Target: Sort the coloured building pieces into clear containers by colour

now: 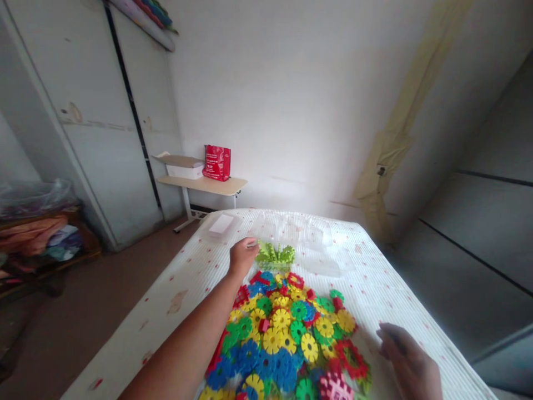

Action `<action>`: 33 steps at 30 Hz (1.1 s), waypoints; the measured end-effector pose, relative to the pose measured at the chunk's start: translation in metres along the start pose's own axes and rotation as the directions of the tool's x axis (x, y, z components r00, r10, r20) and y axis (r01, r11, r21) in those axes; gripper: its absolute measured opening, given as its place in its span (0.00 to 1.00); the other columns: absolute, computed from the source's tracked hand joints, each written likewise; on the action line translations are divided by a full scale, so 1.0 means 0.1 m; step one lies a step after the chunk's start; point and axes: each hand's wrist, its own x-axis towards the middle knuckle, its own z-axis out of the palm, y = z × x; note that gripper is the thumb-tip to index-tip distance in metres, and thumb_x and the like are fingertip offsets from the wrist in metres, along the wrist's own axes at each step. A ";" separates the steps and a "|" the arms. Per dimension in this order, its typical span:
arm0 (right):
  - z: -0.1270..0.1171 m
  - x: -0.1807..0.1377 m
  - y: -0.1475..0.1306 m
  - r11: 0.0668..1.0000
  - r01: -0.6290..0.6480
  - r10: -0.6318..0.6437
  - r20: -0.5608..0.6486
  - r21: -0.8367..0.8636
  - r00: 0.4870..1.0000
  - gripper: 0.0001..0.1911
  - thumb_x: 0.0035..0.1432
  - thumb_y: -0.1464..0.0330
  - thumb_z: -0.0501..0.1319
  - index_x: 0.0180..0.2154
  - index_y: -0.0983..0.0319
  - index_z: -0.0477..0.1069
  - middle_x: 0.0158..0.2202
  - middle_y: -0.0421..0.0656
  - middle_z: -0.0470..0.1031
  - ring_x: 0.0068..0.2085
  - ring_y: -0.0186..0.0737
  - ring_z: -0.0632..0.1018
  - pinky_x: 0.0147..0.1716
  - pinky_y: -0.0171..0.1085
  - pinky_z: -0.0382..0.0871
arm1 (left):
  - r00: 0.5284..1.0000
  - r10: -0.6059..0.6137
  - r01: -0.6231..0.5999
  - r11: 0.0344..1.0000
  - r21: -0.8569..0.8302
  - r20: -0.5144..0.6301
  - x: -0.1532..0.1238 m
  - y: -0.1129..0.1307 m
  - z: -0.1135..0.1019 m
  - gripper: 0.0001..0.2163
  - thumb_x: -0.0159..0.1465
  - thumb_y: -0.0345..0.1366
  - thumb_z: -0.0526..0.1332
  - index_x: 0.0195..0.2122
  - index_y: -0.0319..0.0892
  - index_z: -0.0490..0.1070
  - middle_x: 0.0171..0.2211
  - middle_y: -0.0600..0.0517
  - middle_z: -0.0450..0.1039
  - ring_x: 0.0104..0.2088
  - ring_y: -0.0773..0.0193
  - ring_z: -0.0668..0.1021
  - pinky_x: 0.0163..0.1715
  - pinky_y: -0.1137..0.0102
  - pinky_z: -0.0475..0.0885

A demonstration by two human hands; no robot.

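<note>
A heap of flat plastic snowflake discs (287,333) in yellow, blue, green and red lies on a white dotted bed sheet (187,278). My left hand (242,255) reaches past the heap, its fingers pinched at the edge of a cluster of light green pieces (275,254) that sits in a clear container. Whether the fingers grip a piece is hidden. My right hand (410,361) hovers low at the heap's right side, blurred, fingers loosely spread, nothing seen in it.
Clear plastic packaging (320,244) and a white box (221,224) lie at the bed's far end. A small side table (204,184) with a red bag (217,163) stands by the wall. A wardrobe (83,122) and piled clothes (37,233) are at left.
</note>
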 end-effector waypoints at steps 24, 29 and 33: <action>0.14 -0.12 -0.17 0.988 0.155 -0.142 0.422 0.004 0.896 0.18 0.44 0.59 0.62 0.38 0.59 0.72 0.34 0.43 0.78 0.32 0.41 0.76 0.31 0.33 0.71 | 0.999 -0.028 0.028 1.000 -0.007 -0.028 -0.84 -0.30 -0.82 0.10 0.54 0.40 0.59 0.33 0.39 0.70 0.25 0.52 0.76 0.27 0.61 0.79 0.28 0.70 0.74; 0.06 -0.01 -0.54 0.989 0.127 -0.146 0.339 0.078 0.929 0.16 0.47 0.56 0.61 0.34 0.60 0.73 0.30 0.42 0.76 0.30 0.39 0.75 0.28 0.32 0.69 | 1.000 -0.016 0.018 0.997 0.073 -0.026 -0.85 -0.39 -0.83 0.10 0.54 0.40 0.58 0.33 0.40 0.71 0.23 0.53 0.75 0.27 0.61 0.79 0.27 0.71 0.73; 0.11 0.06 -0.83 0.984 0.083 -0.131 0.326 0.157 0.936 0.14 0.47 0.57 0.60 0.29 0.61 0.72 0.20 0.38 0.70 0.21 0.33 0.69 0.19 0.31 0.63 | 1.000 0.002 -0.002 0.986 0.167 0.004 -0.85 -0.42 -0.81 0.09 0.55 0.40 0.58 0.32 0.40 0.71 0.23 0.53 0.75 0.26 0.62 0.78 0.27 0.72 0.72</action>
